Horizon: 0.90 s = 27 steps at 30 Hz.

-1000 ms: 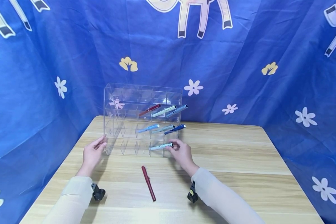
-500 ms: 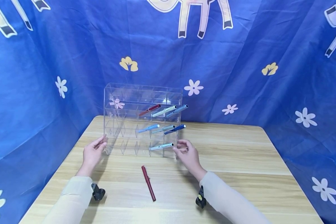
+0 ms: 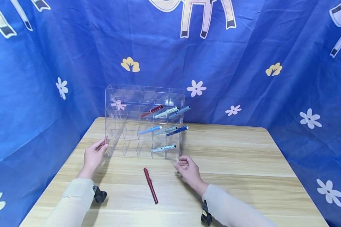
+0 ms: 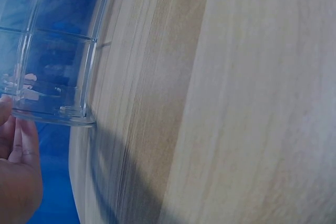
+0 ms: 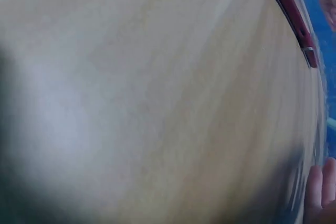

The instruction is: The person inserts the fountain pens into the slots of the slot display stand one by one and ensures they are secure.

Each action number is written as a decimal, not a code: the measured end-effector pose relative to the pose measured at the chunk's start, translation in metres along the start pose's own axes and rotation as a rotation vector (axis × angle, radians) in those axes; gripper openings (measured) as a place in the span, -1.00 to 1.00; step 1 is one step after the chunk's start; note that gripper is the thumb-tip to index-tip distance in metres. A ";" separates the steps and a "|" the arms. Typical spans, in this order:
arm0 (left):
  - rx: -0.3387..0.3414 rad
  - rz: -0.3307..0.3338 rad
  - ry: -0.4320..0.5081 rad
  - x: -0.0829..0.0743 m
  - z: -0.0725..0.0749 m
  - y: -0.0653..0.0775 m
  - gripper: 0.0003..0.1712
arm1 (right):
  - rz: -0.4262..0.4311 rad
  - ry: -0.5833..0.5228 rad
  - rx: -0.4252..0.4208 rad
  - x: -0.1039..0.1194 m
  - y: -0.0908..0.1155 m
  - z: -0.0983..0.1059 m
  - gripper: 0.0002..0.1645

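Observation:
A clear acrylic pen rack (image 3: pixel 130 104) stands upright on the wooden table. My left hand (image 3: pixel 93 156) grips its lower left side edge; in the left wrist view the thumb of the left hand (image 4: pixel 18 171) lies in front of the panel, with fingers behind. My right hand (image 3: pixel 189 171) hovers by the rack's lower right corner, fingers loosely curled around nothing. Just left of it, a pale blue pen (image 3: pixel 164 148) pokes out of the bottom row. A dark red pen (image 3: pixel 151 186) lies on the table in front of the rack, between the two hands.
Higher in the rack sit a red pen (image 3: pixel 152 111), a pale green pen (image 3: pixel 166 112), a steel-blue pen (image 3: pixel 180 112), a light blue pen (image 3: pixel 151 130), a grey-green pen (image 3: pixel 166 130) and a navy pen (image 3: pixel 177 130). A blue patterned curtain (image 3: pixel 230 72) encloses the table (image 3: pixel 244 164).
My right hand has let go of the pale blue pen in the bottom row and drawn back toward the front. The left hand keeps its place on the rack.

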<state>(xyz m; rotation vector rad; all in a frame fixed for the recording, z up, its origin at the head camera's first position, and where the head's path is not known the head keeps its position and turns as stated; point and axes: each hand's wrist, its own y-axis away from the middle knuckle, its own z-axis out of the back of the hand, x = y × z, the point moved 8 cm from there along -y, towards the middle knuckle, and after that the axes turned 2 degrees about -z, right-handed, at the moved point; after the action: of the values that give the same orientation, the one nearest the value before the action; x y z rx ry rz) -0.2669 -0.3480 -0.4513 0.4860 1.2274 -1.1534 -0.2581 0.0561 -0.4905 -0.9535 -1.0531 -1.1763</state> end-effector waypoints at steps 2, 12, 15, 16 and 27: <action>-0.001 0.003 -0.001 0.000 0.000 0.000 -0.57 | -0.001 0.005 0.040 -0.001 0.002 -0.008 -0.49; 0.003 0.007 0.003 -0.002 0.000 0.001 -0.56 | -0.036 0.011 0.199 0.001 0.005 -0.042 -0.35; -0.002 0.018 -0.002 -0.002 0.000 0.001 -0.56 | -0.036 0.051 0.232 0.004 0.005 -0.051 -0.33; -0.003 0.020 -0.001 -0.002 0.000 0.002 -0.56 | -0.039 0.055 0.243 0.004 0.005 -0.054 -0.32; 0.005 0.052 -0.009 -0.001 0.001 0.001 -0.55 | -0.088 0.129 0.313 0.015 0.008 -0.088 -0.20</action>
<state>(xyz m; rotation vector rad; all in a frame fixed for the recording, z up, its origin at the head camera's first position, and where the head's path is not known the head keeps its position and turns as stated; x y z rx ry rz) -0.2651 -0.3475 -0.4502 0.5133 1.1979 -1.1135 -0.2374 -0.0306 -0.4978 -0.5848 -1.1431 -1.0894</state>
